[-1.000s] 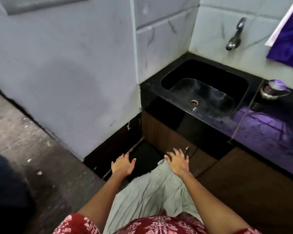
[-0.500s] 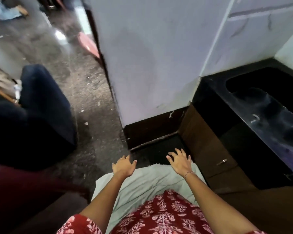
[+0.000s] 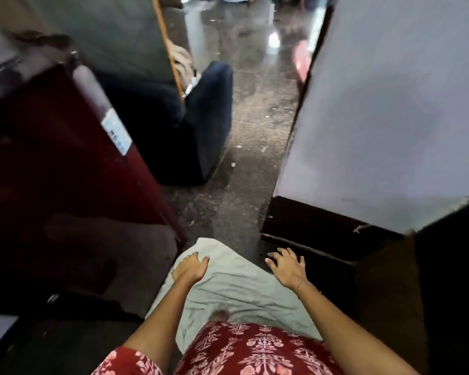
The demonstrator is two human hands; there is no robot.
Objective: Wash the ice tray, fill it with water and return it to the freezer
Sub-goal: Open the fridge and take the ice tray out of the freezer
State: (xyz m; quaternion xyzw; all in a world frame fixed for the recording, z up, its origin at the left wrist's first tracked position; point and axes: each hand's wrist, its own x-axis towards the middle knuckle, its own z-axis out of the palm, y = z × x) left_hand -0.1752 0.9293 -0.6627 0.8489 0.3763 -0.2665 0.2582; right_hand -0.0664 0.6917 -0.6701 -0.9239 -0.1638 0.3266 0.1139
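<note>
Left hand [image 3: 191,269] loosely curled, right hand [image 3: 287,267] spread, both empty; the person should squarely face the maroon fridge [image 3: 52,158] at left before reaching.

A red top [image 3: 257,350] with pale floral print, pale grey-green trousers [image 3: 244,293], a thin bracelet [image 3: 303,285].

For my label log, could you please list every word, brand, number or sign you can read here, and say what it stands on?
No text here can be read.
Sticker on the red fridge: pale with blue marks, too blurred to read.
</note>
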